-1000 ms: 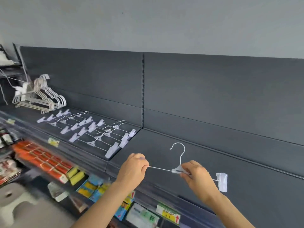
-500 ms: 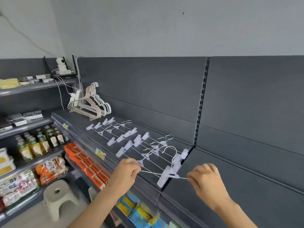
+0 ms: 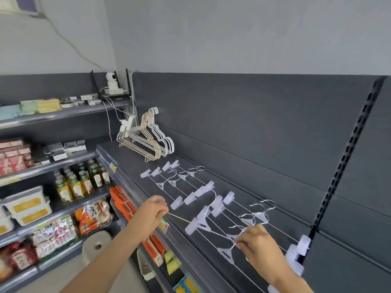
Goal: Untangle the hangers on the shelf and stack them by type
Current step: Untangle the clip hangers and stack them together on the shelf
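A thin white clip hanger (image 3: 208, 228) stretches between my hands just above the dark shelf (image 3: 135, 166). My left hand (image 3: 153, 212) grips its left end over the shelf's front edge. My right hand (image 3: 257, 243) pinches its wire near the middle, over the row. Several clear-clip hangers (image 3: 213, 199) lie side by side on the shelf under and beyond it. A bunch of white and beige wire hangers (image 3: 148, 138) leans on the back panel at the far left end.
A slotted upright (image 3: 347, 149) divides the back panel at the right. A camera and router (image 3: 112, 85) sit on the corner shelf. Lower shelves at left hold bottles (image 3: 82, 182) and snack packs. A round stool (image 3: 97, 246) stands on the floor below.
The view has swung left. Both hands carried the clip hanger from the bare right bay over to the row of clip hangers, and it now hangs low above them.
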`<state>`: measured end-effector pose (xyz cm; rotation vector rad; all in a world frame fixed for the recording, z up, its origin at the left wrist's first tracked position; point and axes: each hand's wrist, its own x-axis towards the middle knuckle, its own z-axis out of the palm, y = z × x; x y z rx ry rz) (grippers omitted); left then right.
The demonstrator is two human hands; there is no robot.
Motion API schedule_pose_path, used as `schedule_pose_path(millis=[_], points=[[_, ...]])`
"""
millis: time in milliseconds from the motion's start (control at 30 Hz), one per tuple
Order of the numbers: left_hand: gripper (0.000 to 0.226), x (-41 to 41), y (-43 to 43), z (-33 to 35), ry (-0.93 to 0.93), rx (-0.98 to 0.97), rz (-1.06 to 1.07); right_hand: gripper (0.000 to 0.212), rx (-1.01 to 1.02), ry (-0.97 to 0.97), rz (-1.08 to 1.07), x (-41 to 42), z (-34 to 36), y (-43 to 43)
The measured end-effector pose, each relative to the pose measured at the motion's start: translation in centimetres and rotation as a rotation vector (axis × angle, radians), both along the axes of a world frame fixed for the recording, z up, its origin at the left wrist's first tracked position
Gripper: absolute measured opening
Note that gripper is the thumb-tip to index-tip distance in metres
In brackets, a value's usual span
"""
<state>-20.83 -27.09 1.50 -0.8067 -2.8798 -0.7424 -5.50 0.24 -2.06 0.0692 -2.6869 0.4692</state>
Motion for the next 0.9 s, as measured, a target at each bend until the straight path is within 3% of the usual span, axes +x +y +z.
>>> schedule_pose_path(millis=[233, 567, 900], points=[[0.021, -11.6, -4.1, -1.5, -0.026, -0.006, 0.013, 0.029, -0.013, 0.106, -0.083, -9.6, -1.2, -7.3], [0.021, -28.5, -8.0, -3.5, 0.013, -0.105, -0.119, 0.034, 0.103, -0.058, -0.463, -22.9, -3.9, -16.9], [0.023, -33.4, -7.6, -6.3, -0.01, -0.12, -0.291, 0.029, 0.085, -0.04, -0.642, -24.7, -5.6, -18.6]])
